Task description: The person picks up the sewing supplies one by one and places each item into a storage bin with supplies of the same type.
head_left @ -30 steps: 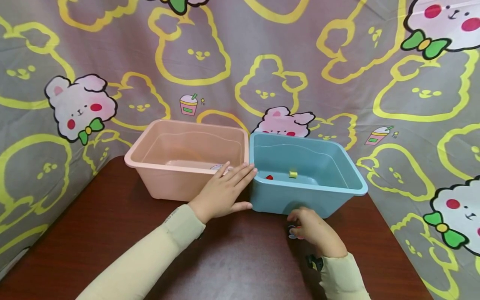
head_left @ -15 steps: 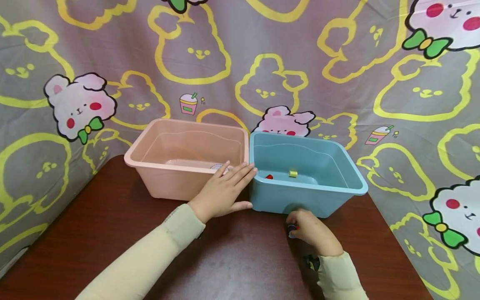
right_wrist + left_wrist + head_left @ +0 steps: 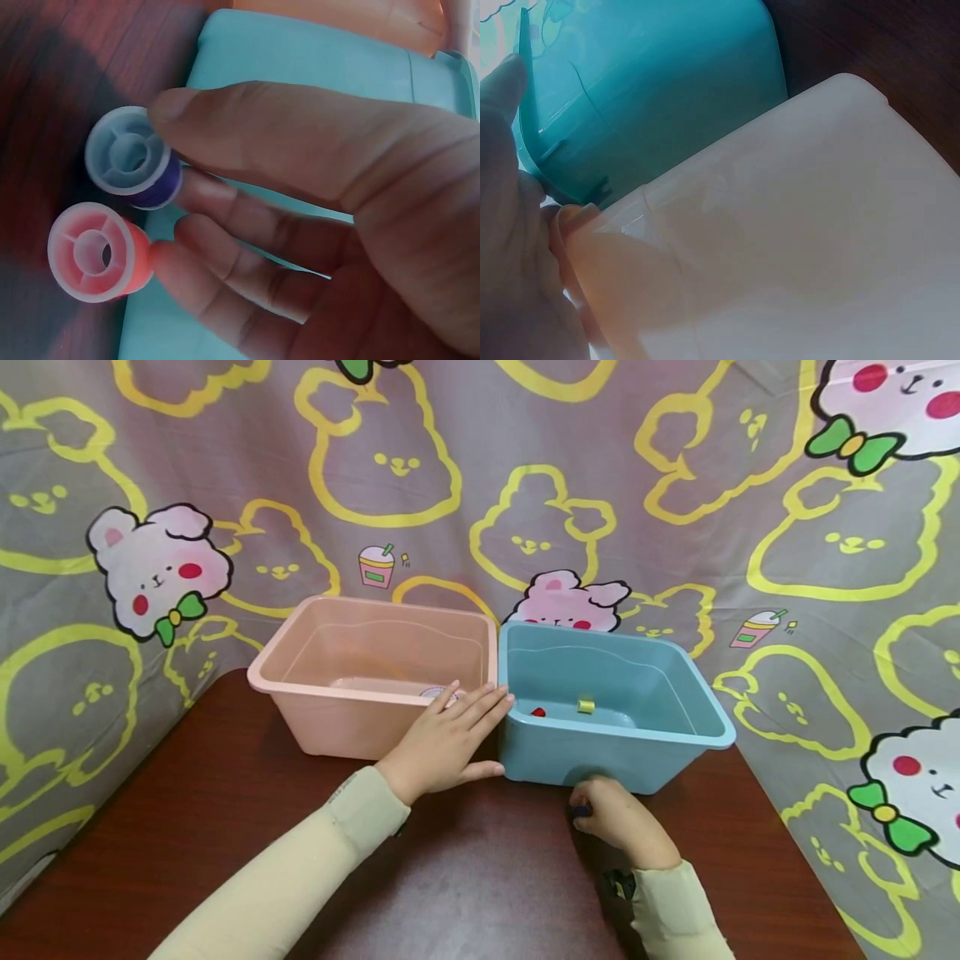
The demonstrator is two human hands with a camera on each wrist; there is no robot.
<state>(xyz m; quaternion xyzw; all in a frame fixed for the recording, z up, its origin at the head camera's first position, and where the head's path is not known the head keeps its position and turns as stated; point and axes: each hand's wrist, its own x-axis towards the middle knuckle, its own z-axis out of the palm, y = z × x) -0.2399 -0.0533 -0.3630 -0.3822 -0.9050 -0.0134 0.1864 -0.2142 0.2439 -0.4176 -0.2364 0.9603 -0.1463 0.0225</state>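
Observation:
My left hand [image 3: 444, 745] lies with straight fingers on the adjoining rims of the pink bin [image 3: 330, 722] and the blue bin [image 3: 600, 756]. In front of the blue bin, low over the table, my right hand [image 3: 624, 821] pinches a dark purple thread spool [image 3: 161, 186] between thumb and index finger. A red-orange thread spool [image 3: 90, 253] is just beside it in the right wrist view, touching or nearly touching another fingertip. From the head view, the right hand hides that red-orange spool. Inside the blue bin lie a yellow spool [image 3: 586, 706] and a small red piece [image 3: 538, 712].
Both bins stand side by side on a dark reddish-brown table [image 3: 465, 877]. A round label [image 3: 437, 692] shows on the pink bin's floor. Behind hangs a patterned curtain [image 3: 435, 443], close to the bins' backs.
My right fingers have closed in around the purple spool, and the hand has shifted slightly left. The spools show less in the head view. The left hand has stayed put.

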